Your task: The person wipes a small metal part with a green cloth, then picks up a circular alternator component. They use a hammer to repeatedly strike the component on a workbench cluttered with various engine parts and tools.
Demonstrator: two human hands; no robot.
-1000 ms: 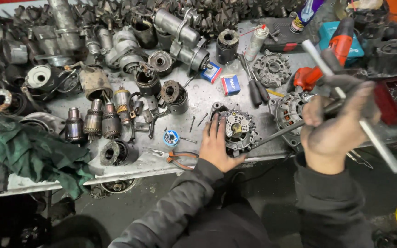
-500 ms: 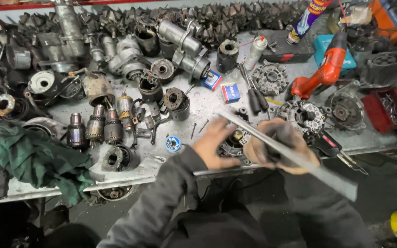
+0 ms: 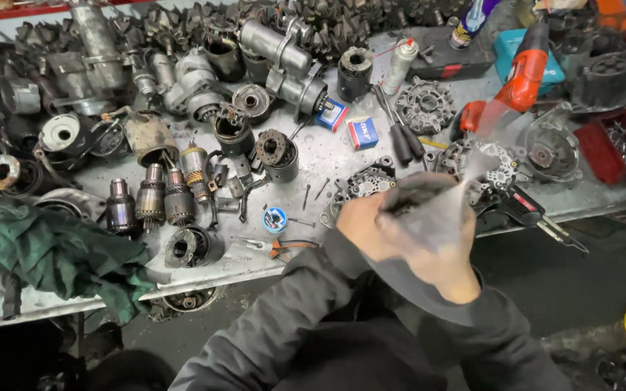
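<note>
From the head camera, we looked down on a metal workbench (image 3: 371, 152) crowded with starter and alternator parts. Our left hand (image 3: 360, 230) and right hand (image 3: 440, 242) met just in front of the bench's near edge, both closed around a long grey metal bar (image 3: 465, 185) that was smeared by motion; the bar ran up and to the right from our fists, across a round alternator part (image 3: 476, 163). The blur kept us from telling exactly how the fingers wrapped it, but both hands were clenched on it and touching each other. Dark grey sleeves (image 3: 313, 318) covered both our arms.

Just beyond the left hand lay a dark finned rectifier plate (image 3: 367, 181), with loose screws (image 3: 313, 194) and a small blue spool (image 3: 275, 219) to its left. Orange-handled pliers (image 3: 280, 248) lay near the bench edge. Further left stood a row of armatures (image 3: 152, 197) and a dark cylindrical housing (image 3: 191, 246). A green rag (image 3: 52, 250) hung over the left end of the bench.

Behind the hands, two small blue-and-white boxes (image 3: 349, 124) sat near the middle of the bench. A red cordless drill (image 3: 519, 80) lay to the right, above the alternator part, with a red tray (image 3: 617, 145) of small parts at the far right. A white spray can (image 3: 400, 65) stood near the back.
</note>
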